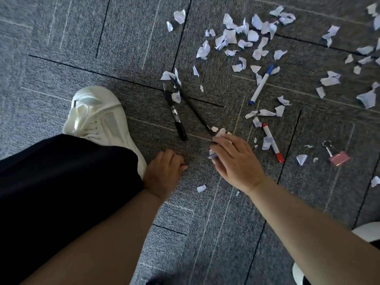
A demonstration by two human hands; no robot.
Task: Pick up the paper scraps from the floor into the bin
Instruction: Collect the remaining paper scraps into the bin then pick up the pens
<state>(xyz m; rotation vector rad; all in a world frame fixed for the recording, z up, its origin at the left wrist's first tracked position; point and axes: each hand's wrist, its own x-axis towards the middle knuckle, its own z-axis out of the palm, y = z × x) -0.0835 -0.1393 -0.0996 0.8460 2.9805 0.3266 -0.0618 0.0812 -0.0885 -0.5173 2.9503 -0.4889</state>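
White paper scraps (236, 36) lie scattered over the grey carpet, thickest at the upper right. My right hand (234, 161) is low over the carpet at the centre, its fingers curled around a few scraps (212, 154), with more scraps (221, 131) at its fingertips. My left hand (164, 171) rests on the carpet beside my shoe, fingers curled in with nothing visible in them. One lone scrap (201, 188) lies between my two wrists. No bin is in view.
Two black pens (176, 118) lie crossed just beyond my hands. A blue-capped pen (261, 85), a red-capped pen (272, 142) and a pink binder clip (337, 156) lie to the right. My white shoe (98, 118) and dark trouser leg fill the left.
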